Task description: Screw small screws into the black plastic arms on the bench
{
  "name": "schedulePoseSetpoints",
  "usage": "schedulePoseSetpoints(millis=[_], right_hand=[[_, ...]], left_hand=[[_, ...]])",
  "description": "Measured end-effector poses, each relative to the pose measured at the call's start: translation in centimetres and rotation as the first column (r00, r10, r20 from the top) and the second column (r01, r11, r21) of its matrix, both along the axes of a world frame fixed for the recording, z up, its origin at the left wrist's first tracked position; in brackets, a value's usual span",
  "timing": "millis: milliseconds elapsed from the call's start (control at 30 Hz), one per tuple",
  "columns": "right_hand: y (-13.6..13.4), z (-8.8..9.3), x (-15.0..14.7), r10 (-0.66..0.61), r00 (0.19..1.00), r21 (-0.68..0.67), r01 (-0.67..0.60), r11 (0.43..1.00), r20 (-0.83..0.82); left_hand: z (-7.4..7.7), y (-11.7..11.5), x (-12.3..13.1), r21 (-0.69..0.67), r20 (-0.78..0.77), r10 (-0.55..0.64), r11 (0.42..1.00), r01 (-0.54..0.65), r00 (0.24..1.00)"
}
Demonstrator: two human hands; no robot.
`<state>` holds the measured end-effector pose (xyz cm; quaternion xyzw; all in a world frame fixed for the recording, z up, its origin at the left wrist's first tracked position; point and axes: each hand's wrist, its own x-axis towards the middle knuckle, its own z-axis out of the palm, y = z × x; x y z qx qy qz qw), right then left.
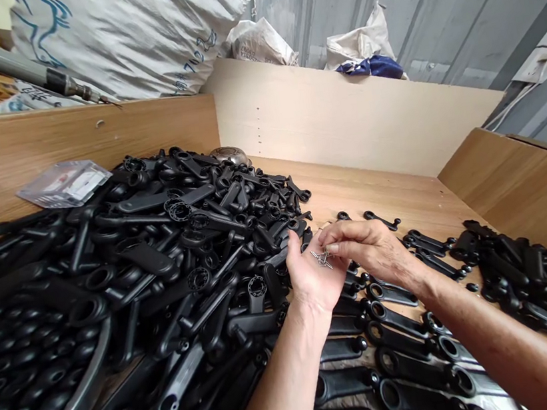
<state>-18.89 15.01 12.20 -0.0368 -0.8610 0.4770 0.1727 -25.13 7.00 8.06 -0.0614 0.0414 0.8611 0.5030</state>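
My left hand (pixel 313 274) is held palm up over the wooden bench, cupping several small silver screws (pixel 321 258). My right hand (pixel 366 246) reaches across from the right, and its fingertips pinch at those screws in the left palm. Below both hands lies a row of black plastic crank arms (pixel 399 356), laid side by side. A big heap of the same black arms (pixel 192 242) rises just left of my left hand.
A round tray of black caps (pixel 19 380) sits at the lower left. A clear plastic packet (pixel 65 183) rests on the heap's far left. More black arms (pixel 524 273) pile at the right. Wooden walls (pixel 342 115) enclose the bench; white sacks (pixel 130 35) lie behind.
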Motion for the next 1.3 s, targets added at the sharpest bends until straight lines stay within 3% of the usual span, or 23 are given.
schedulePoseSetpoints(millis=[200,300,500,700,867,1100,1300], right_hand=[[-0.4,0.3,-0.3,-0.045,0.986,-0.356,0.100,0.929,0.159],[0.2,0.6,-0.5,-0.085,0.984,-0.399,0.142,0.906,0.156],[5.4,1.4,0.5,-0.348,0.922,-0.241,0.381,0.893,0.168],[10.9,-2.0,1.6,-0.532,0.781,-0.038,0.573,0.818,0.326],[12.3,-4.6,1.1,-0.569,0.693,0.099,0.592,0.800,0.443],[13.2,-5.2,0.2,-0.556,0.674,0.198,0.535,0.821,0.486],[14.0,-5.7,0.0,-0.561,0.673,0.207,0.534,0.820,0.482]], left_hand=[[0.0,0.0,0.0,-0.001,-0.033,0.005,1.000,-0.005,0.999],[0.0,0.0,-0.1,0.009,-0.057,-0.006,1.000,0.006,0.998],[-0.5,-0.2,-0.7,-0.048,-0.045,0.008,0.999,-0.010,0.999],[-0.4,-0.2,-0.9,-0.068,-0.071,0.007,0.998,-0.012,0.997],[-0.4,-0.2,-1.0,-0.089,-0.086,0.011,0.996,-0.018,0.996],[-0.5,-0.3,-1.0,-0.102,-0.086,0.011,0.995,-0.020,0.996],[-0.4,-0.2,-1.0,-0.090,-0.089,-0.001,0.996,-0.007,0.996]])
